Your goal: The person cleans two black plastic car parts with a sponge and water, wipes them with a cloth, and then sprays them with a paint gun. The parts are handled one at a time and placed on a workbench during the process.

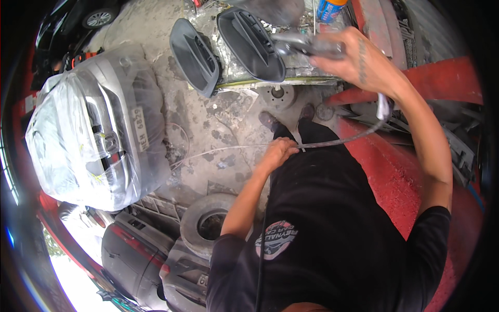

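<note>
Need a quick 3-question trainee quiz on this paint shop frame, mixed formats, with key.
1. True or false: the right hand holds a spray gun aimed near the dark grey trim panels.
2. What does the left hand grip?
A. a tyre
B. the hose running up to the gun
C. a blue can
3. Fill in: the silver car on the person's left is wrapped in clear ____.

Key
1. True: the right hand's fingers close around the gun, next to the two panels.
2. B: the left hand pinches the hose against the thigh; the tyre lies untouched on the ground.
3. Plastic sheeting.
</note>
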A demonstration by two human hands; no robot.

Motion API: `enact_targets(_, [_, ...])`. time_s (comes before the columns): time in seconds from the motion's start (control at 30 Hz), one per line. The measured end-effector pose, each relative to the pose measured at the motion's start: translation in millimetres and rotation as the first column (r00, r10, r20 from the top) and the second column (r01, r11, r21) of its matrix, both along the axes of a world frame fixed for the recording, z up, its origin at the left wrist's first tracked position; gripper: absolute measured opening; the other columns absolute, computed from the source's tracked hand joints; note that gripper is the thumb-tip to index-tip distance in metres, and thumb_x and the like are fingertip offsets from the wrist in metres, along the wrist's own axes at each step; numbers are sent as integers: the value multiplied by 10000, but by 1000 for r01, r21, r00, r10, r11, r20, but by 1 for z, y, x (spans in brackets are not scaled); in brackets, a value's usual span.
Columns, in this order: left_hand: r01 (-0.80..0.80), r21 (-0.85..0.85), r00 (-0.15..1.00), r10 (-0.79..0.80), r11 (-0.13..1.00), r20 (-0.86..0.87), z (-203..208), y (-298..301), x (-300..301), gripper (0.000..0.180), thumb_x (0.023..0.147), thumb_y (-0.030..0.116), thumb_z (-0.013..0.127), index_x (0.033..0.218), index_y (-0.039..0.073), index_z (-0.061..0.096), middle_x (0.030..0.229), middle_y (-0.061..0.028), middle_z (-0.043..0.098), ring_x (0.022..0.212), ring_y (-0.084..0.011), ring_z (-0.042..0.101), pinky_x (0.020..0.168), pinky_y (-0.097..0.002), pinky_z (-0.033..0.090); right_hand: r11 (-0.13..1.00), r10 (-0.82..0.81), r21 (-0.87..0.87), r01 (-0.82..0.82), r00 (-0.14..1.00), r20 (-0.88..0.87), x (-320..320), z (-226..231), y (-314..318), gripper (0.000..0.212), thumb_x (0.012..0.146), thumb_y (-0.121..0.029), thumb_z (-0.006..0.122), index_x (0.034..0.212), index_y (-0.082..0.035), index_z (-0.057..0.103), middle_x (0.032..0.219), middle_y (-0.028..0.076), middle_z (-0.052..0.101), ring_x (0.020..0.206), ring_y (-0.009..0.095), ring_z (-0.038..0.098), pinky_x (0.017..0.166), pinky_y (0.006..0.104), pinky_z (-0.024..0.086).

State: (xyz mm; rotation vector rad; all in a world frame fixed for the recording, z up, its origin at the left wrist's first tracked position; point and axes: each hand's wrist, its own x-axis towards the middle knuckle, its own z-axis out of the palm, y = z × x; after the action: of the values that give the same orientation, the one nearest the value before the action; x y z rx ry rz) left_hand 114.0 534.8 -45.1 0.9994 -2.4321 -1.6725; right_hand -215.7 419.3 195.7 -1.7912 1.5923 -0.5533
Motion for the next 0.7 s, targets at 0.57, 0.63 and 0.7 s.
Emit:
enact_targets(0.57, [3,22,999,-4,1000,38,4,1,-2,251,913,244,705,1041,30,730,1001,-161,698,1024,-386,642,909,-460,500,987,-155,-31,158,985,70,30,19,-26,447,923,-283,704,1210,58,678,718,168,633,676,262,634,723,391,507])
enact_targets(0.63, [-13,28,999,12,1000,36,1,3,3,258,916,249,703,1042,25,728,1001,-162,698,1020,-385,642,905,-460,500,976,-215,-18,218,973,86,37,30,-21,432,933,-275,706,1210,56,679,780,160,669,718,232,642,754,365,514])
enact_targets(0.7, [-9,29,999,8,1000,38,-3,5,6,260,917,252,703,1038,24,728,1002,-161,699,1017,-383,642,902,-461,501,973,-225,-24,227,972,68,39,35,-14,445,929,-262,709,1228,66,672,789,178,674,719,247,643,762,371,515])
